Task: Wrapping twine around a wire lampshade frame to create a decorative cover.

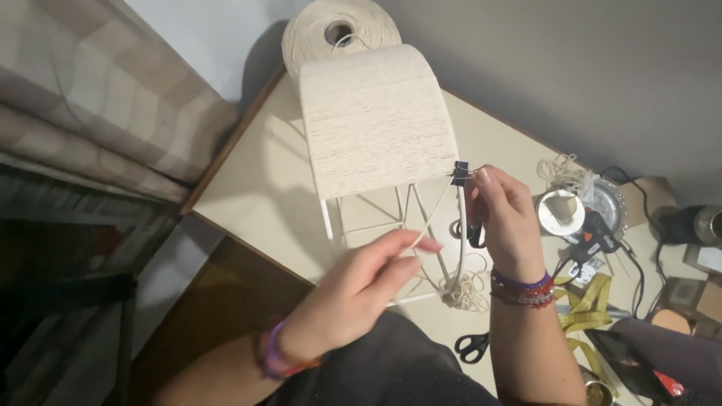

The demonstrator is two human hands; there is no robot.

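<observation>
A white wire frame (391, 218) stands on the pale table (256, 188), its upper half wrapped tight in cream cord (372, 120). My left hand (361, 289) pinches a loose strand of the cord (415, 242) below the wrapping. My right hand (504, 218) holds the frame's right edge, fingers next to a black binder clip (460, 173) that sits on the wrapped cord's lower corner. A big spool of cream cord (340, 34) stands behind the frame. Loose cord is bunched at the frame's base (466, 289).
Right of the frame lie a small roll of cord (560, 212), a tangle of cord (562, 173), a glue gun (598, 233), a yellow tape measure (590, 301) and black scissors (472, 346). A checked curtain (98, 90) hangs at the left.
</observation>
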